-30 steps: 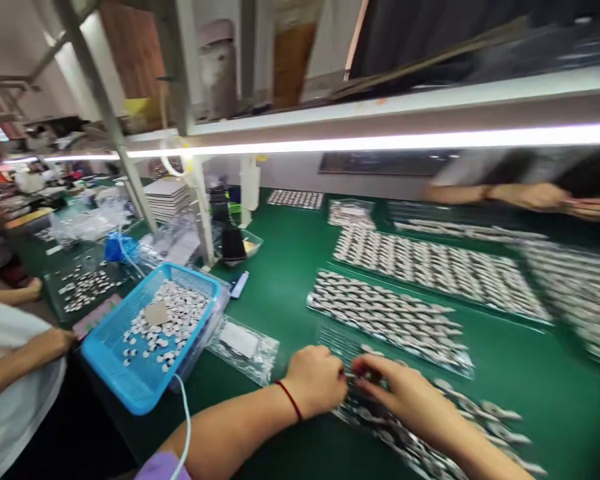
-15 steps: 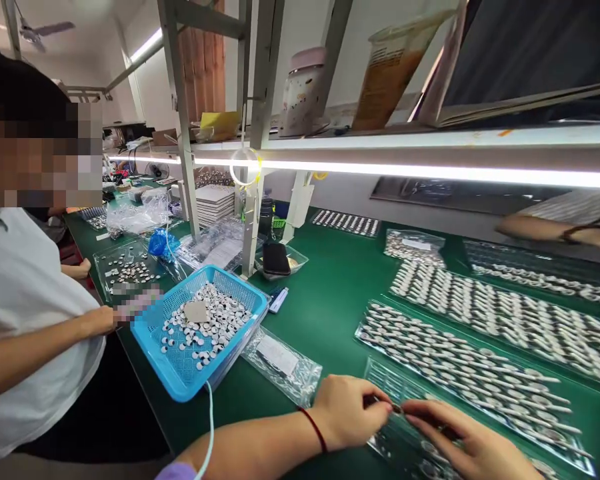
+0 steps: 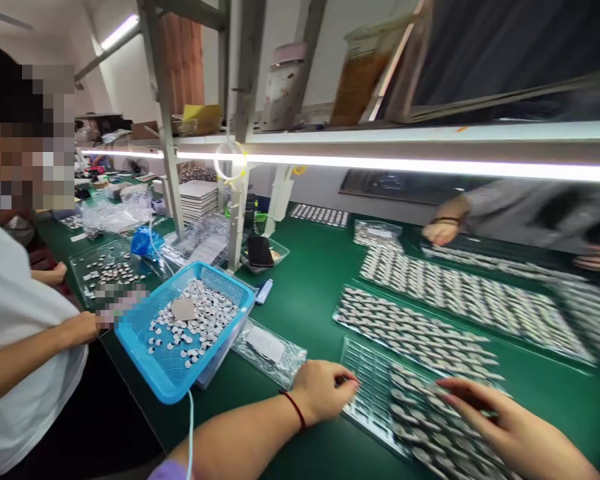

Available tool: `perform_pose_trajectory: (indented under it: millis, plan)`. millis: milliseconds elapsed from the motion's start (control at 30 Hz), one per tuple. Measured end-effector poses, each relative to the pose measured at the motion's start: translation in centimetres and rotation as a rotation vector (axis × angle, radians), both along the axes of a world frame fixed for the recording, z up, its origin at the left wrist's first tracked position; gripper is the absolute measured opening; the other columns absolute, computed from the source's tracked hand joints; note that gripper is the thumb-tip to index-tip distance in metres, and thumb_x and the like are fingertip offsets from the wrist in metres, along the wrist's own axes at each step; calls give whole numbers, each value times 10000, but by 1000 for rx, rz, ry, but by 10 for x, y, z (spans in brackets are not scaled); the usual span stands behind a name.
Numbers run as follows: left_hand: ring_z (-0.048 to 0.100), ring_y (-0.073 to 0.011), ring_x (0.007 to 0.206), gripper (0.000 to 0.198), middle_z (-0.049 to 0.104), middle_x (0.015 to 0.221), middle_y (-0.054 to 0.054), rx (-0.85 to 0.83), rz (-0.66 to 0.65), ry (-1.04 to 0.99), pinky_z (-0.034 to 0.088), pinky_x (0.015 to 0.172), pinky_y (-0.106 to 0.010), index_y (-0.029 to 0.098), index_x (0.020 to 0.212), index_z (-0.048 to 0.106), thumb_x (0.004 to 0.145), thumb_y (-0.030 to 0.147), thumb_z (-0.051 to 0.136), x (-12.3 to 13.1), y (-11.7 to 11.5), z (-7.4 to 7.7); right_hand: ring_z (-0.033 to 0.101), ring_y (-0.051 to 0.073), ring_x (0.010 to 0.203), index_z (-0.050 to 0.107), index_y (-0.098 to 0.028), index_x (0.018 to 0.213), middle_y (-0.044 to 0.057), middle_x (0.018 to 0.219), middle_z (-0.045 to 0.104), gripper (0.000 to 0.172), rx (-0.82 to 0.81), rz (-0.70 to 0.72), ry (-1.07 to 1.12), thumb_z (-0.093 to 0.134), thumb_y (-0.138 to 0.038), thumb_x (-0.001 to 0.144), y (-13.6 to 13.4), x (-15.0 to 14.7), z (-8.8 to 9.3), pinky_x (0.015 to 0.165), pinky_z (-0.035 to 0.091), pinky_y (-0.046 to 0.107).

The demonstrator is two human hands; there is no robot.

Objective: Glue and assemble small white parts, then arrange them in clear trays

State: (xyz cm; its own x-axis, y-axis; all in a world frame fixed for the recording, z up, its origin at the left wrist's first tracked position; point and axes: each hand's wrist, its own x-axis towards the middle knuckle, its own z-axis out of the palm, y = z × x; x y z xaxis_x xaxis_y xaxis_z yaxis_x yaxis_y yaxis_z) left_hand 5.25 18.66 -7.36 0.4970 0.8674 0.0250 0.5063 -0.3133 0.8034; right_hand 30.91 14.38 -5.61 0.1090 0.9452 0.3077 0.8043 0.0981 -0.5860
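My left hand [image 3: 324, 393] is closed, thumb and forefinger pinched together at the left side of a clear slotted tray [image 3: 367, 380]. Whatever sits in that pinch, if anything, is too small or hidden to make out. Over the filled part of the same tray is my right hand [image 3: 505, 417], its fingers stretched out and thumb slightly apart from the forefinger. Its fingertips are close to the rows of small round pieces with pale stems [image 3: 430, 413]; the picture is blurred there, and contact cannot be told.
Behind stand more filled trays [image 3: 410, 327] and a bag of small parts [image 3: 377, 233]. A blue basket [image 3: 130, 327] of white round pieces and a plastic bag [image 3: 270, 347] lie left. One person [image 3: 25, 320] stands left; another person's hand [image 3: 441, 232] is across the table.
My hands, close together before, are now apart: the left at the tray's left side, the right over the filled rows. The view has shifted right, and the person opposite has moved an arm.
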Motion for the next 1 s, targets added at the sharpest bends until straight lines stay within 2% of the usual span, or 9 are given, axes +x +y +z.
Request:
perform_pose_trajectory:
  millis: [33, 100, 167, 267, 400, 600, 1000]
  plan:
    - [665, -163, 832, 191, 702, 925, -38, -6, -18, -5, 555, 790, -365, 144, 962, 670, 901, 317, 616, 0, 1, 1, 707, 281, 570, 662, -322, 706, 143, 705, 743, 260, -89, -10, -21, 531, -542, 748, -4, -6, 13, 500, 526, 374]
    - [653, -169, 875, 225, 679, 995, -52, -9, -48, -21, 552, 808, -380, 148, 1002, 648, 927, 348, 579, 1, 5, 5, 715, 276, 661, 652, -269, 728, 108, 737, 744, 294, -136, -73, -43, 509, -518, 795, -9, -14, 32, 610, 561, 398]
    - [642, -178, 910, 236, 664, 1048, -62, -4, -70, -36, 546, 826, -388, 158, 1038, 638, 934, 355, 563, 6, 13, 8, 708, 239, 805, 657, -222, 772, 80, 834, 742, 254, -191, -137, -63, 545, -430, 863, -6, -12, 38, 769, 562, 384]
    - [639, -182, 912, 250, 661, 1041, -63, 8, -99, -57, 539, 829, -397, 153, 1039, 634, 929, 367, 567, 16, 29, 10, 667, 184, 902, 651, -149, 969, 53, 989, 692, 213, -272, -214, -83, 588, -351, 944, 2, 8, 28, 844, 546, 392]
    - [644, -174, 834, 259, 684, 910, -39, 31, -103, -74, 520, 814, -387, 147, 945, 657, 916, 390, 575, 21, 37, 11, 644, 197, 968, 612, -159, 1129, 71, 1137, 637, 240, -308, -228, -98, 589, -324, 957, 6, 20, 16, 845, 554, 401]
    - [649, -211, 695, 277, 730, 766, -38, 76, -53, -91, 488, 700, -321, 195, 877, 731, 843, 403, 550, 21, 35, 14, 637, 205, 992, 599, -167, 1164, 78, 1174, 622, 259, -306, -151, -118, 586, -324, 958, 12, 10, 12, 857, 551, 411]
    - [655, -213, 689, 328, 743, 793, -42, 114, -65, -55, 493, 682, -317, 196, 886, 733, 839, 425, 503, 23, 39, 9, 632, 209, 1000, 584, -176, 1195, 84, 1200, 609, 283, -242, -123, -114, 581, -336, 960, 20, 5, 3, 860, 550, 415]
